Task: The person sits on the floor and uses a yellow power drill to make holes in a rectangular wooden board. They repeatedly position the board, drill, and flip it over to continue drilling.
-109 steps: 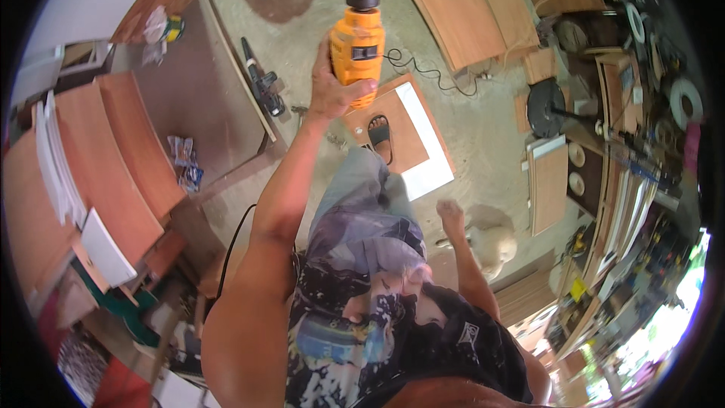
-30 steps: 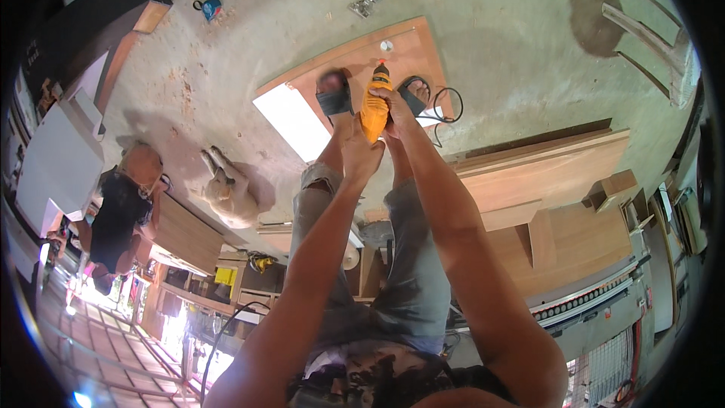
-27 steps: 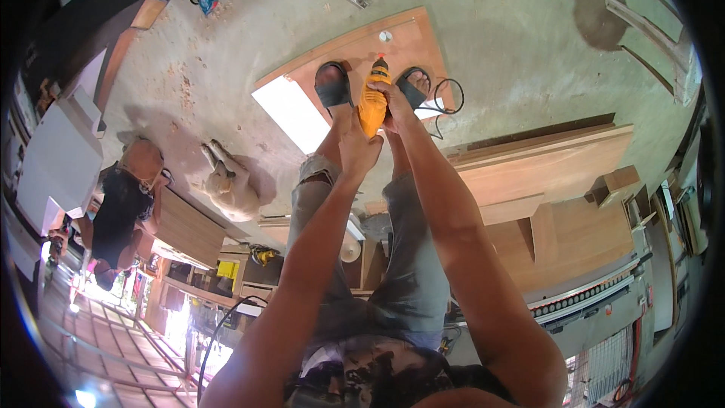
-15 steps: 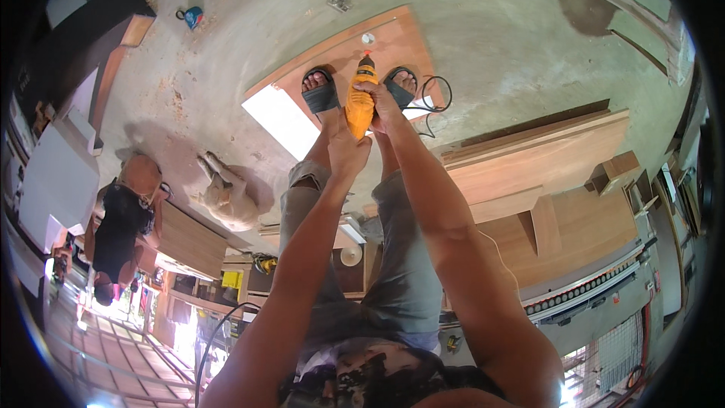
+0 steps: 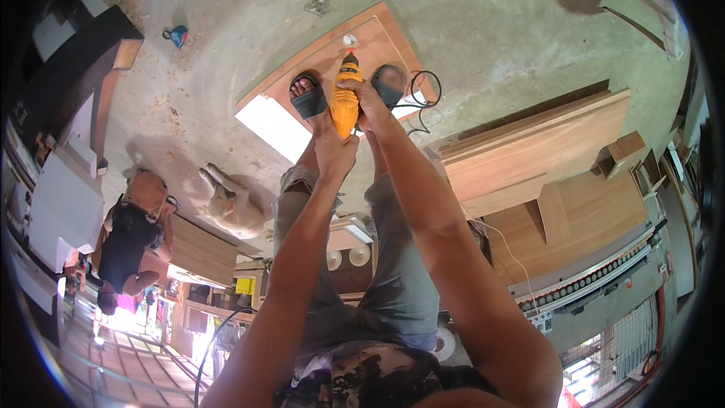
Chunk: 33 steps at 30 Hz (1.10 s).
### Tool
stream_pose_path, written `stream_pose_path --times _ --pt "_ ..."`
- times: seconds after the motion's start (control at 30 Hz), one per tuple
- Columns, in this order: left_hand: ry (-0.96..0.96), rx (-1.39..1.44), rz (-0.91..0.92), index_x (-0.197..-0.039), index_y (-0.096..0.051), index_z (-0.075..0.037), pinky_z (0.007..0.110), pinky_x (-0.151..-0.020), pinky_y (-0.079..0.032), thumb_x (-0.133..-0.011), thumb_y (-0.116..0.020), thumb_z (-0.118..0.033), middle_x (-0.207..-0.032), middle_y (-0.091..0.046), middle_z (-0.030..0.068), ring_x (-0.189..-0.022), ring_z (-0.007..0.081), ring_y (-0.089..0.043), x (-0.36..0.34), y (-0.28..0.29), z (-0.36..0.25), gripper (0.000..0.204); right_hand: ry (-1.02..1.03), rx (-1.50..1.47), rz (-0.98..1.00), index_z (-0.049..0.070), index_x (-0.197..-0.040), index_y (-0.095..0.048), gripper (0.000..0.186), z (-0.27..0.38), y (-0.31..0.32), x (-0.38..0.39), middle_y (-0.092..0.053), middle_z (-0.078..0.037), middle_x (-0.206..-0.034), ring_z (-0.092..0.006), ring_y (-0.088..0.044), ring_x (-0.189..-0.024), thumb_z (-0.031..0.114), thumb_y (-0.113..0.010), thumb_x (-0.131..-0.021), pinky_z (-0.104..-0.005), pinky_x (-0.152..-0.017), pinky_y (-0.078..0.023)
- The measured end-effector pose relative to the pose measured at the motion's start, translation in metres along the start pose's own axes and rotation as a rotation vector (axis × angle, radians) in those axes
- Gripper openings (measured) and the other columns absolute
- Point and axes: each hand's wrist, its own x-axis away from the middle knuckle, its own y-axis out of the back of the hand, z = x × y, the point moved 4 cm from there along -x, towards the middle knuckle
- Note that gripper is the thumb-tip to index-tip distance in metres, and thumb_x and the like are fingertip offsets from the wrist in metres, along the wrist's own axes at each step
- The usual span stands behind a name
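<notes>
Where you stood: one wooden panel (image 5: 377, 34), probably stiff, lay on the floor (image 5: 491, 38), with one white strip (image 5: 272, 127) along its near edge.
Orange power drill (image 5: 344, 109): one, between your sandals (image 5: 310, 103), tip toward the panel's far edge; it looked hard-cased and fairly heavy, best held round the body and rear end.
Dark sandals: two, both on the panel, flanking the drill.
Your hands: two; your left hand (image 5: 333, 151) gripped the drill's rear, your right hand (image 5: 362, 98) wrapped its body.
Black cable (image 5: 438, 91): one visible loop, seemingly flexible, curled by the panel's right-hand edge.
Pale round spot (image 5: 349, 39): one, just beyond the tip.
</notes>
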Motion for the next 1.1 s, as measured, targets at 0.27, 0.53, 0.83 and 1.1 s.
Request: stream_pose_path --times 0.27,0.53,0.83,1.1 --pt "0.059 0.051 0.041 -0.15 -0.031 -0.008 0.052 -0.088 -0.053 -0.081 -0.067 -0.019 -0.11 -0.066 0.028 -0.098 0.0473 -0.066 -0.003 0.004 -0.015 0.079 -0.034 0.058 -0.023 0.0 -0.099 -0.061 0.02 0.006 0.001 -0.008 -0.067 -0.007 -0.084 -0.0174 -0.068 -0.071 0.01 -0.071 -0.085 -0.0309 -0.064 -0.057" --pt "0.059 0.024 0.024 -0.149 -0.033 -0.009 0.05 -0.086 -0.054 -0.079 -0.066 -0.015 -0.106 -0.068 0.0273 -0.098 0.0466 -0.067 -0.006 0.005 -0.026 0.077 -0.05 0.052 -0.012 0.001 -0.1 -0.061 0.023 0.01 0.002 -0.014 -0.067 -0.008 -0.084 -0.0194 -0.068 -0.072 0.014 -0.072 -0.085 -0.0335 -0.066 -0.058" --pt "-0.026 -0.003 -0.027 -0.149 -0.033 -0.008 0.048 -0.084 -0.055 -0.078 -0.064 -0.01 -0.106 -0.069 0.0271 -0.097 0.0457 -0.068 -0.007 0.0 -0.025 0.078 -0.089 0.084 -0.007 0.001 -0.105 -0.06 0.026 0.015 0.006 -0.012 -0.068 -0.009 -0.089 -0.0209 -0.069 -0.075 0.018 -0.071 -0.087 -0.0347 -0.07 -0.058" --pt "0.039 0.057 -0.01 -0.148 -0.035 -0.008 0.046 -0.084 -0.056 -0.078 -0.063 -0.009 -0.106 -0.07 0.0247 -0.099 0.0439 -0.069 -0.01 0.004 -0.028 0.075 -0.158 0.117 -0.024 0.004 -0.106 -0.059 0.027 0.01 0.007 -0.022 -0.067 -0.006 -0.092 -0.0202 -0.068 -0.081 0.021 -0.071 -0.088 -0.0351 -0.076 -0.057"
